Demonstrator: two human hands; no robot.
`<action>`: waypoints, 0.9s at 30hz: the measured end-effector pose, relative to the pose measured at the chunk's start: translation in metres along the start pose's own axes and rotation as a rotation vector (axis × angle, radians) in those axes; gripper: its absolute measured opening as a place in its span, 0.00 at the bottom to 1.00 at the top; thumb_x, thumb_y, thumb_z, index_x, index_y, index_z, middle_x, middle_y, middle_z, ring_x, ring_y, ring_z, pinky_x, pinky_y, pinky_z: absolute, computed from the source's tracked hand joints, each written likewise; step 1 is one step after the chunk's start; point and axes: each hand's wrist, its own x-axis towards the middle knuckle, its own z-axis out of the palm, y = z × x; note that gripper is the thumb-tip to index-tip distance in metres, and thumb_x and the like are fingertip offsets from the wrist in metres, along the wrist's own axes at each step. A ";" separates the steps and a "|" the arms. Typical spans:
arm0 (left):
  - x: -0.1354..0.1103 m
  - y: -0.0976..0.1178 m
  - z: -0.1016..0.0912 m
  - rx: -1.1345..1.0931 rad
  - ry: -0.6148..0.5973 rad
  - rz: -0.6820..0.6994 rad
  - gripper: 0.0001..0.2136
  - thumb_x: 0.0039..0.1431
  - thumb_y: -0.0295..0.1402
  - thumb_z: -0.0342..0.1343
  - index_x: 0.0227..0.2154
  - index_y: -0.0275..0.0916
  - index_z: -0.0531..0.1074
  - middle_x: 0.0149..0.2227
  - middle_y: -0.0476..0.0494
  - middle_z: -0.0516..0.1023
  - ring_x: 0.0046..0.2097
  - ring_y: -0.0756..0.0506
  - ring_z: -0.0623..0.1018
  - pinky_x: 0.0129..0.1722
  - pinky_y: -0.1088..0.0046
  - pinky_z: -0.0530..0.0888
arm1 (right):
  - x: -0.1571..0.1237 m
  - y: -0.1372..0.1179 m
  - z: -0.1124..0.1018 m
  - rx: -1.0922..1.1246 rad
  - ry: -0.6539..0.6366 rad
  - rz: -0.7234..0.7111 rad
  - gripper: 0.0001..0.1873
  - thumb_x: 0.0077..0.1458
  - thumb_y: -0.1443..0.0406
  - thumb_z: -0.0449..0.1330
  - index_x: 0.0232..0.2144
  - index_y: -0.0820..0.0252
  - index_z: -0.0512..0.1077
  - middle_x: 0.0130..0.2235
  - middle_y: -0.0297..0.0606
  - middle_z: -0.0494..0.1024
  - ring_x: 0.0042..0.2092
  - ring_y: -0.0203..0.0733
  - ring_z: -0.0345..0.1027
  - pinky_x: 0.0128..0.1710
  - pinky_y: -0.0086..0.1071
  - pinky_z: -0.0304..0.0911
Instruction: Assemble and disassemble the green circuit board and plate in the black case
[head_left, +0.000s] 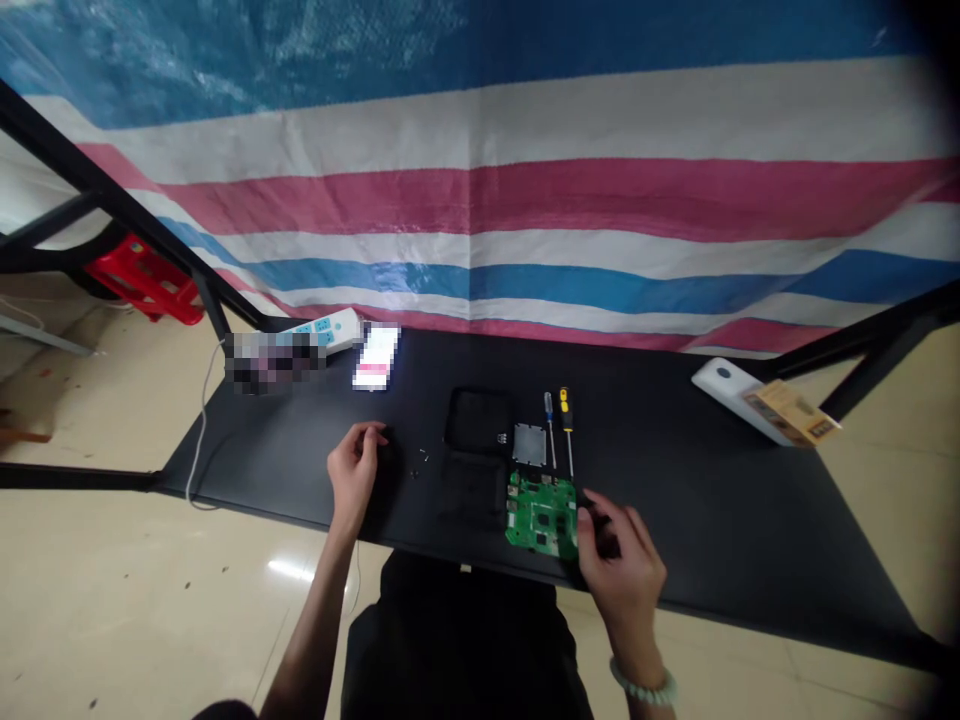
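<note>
My left hand [352, 475] rests over the left part of the black table, its fingers curled together; whatever may be in them is hidden. A few tiny screws [424, 455] lie to its right. My right hand [622, 560] is at the right edge of a green circuit board [541, 515], thumb and index finger apart, the other fingers loosely bent. Whether the thumb touches the board I cannot tell. Left of the board lie two black casing halves [480, 420], one behind the other. A square grey metal plate [529, 445] sits just behind the board.
Two screwdrivers, one blue [550, 425] and one yellow-black [566, 420], lie behind the board. A lit phone [376, 357] and a white power strip [341, 328] are at the back left. At the right is a white box-like device [731, 390] with a brown card [796, 412].
</note>
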 end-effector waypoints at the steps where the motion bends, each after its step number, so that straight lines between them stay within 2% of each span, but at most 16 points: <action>1: 0.000 0.000 0.000 0.008 0.007 0.004 0.16 0.71 0.44 0.53 0.43 0.41 0.82 0.32 0.46 0.84 0.29 0.46 0.77 0.28 0.75 0.67 | 0.000 0.000 -0.001 0.016 -0.012 -0.015 0.15 0.69 0.58 0.61 0.51 0.58 0.80 0.40 0.41 0.81 0.31 0.39 0.71 0.36 0.34 0.71; 4: 0.001 0.000 0.001 0.031 0.018 0.017 0.15 0.70 0.44 0.54 0.42 0.42 0.83 0.32 0.46 0.84 0.31 0.46 0.78 0.30 0.75 0.68 | 0.001 0.000 -0.004 0.076 -0.040 -0.093 0.15 0.67 0.60 0.63 0.53 0.56 0.79 0.49 0.45 0.81 0.42 0.45 0.77 0.46 0.40 0.73; 8: 0.002 0.001 0.001 0.046 0.019 0.024 0.15 0.70 0.43 0.54 0.42 0.42 0.83 0.33 0.46 0.85 0.32 0.45 0.79 0.31 0.75 0.69 | 0.004 0.000 -0.007 0.102 -0.074 -0.199 0.18 0.65 0.62 0.64 0.56 0.56 0.77 0.54 0.47 0.79 0.53 0.52 0.76 0.55 0.46 0.71; 14: 0.002 0.001 0.000 0.029 0.011 0.028 0.15 0.69 0.44 0.55 0.42 0.41 0.83 0.32 0.45 0.84 0.30 0.46 0.78 0.30 0.74 0.69 | 0.003 -0.001 -0.011 -0.009 -0.148 -0.236 0.24 0.65 0.57 0.65 0.61 0.53 0.72 0.59 0.47 0.78 0.55 0.54 0.75 0.56 0.48 0.62; 21: 0.001 0.001 0.000 -0.025 0.018 0.032 0.15 0.69 0.44 0.55 0.41 0.41 0.83 0.31 0.46 0.83 0.28 0.46 0.75 0.29 0.74 0.68 | 0.004 0.000 -0.016 -0.071 -0.335 -0.269 0.41 0.60 0.44 0.67 0.69 0.54 0.65 0.67 0.52 0.71 0.60 0.58 0.72 0.58 0.48 0.60; 25: 0.001 0.001 0.000 -0.021 0.004 0.022 0.15 0.69 0.43 0.54 0.42 0.42 0.83 0.32 0.47 0.84 0.29 0.46 0.76 0.30 0.74 0.69 | 0.009 -0.006 -0.019 -0.136 -0.407 -0.347 0.41 0.63 0.43 0.64 0.69 0.55 0.65 0.68 0.52 0.70 0.62 0.57 0.70 0.58 0.48 0.59; 27: 0.001 0.001 -0.001 -0.018 -0.001 0.011 0.15 0.69 0.44 0.54 0.43 0.42 0.83 0.32 0.47 0.84 0.30 0.46 0.77 0.31 0.73 0.70 | 0.014 -0.012 -0.020 -0.165 -0.394 -0.365 0.36 0.66 0.46 0.62 0.68 0.56 0.66 0.68 0.51 0.71 0.60 0.56 0.72 0.58 0.48 0.59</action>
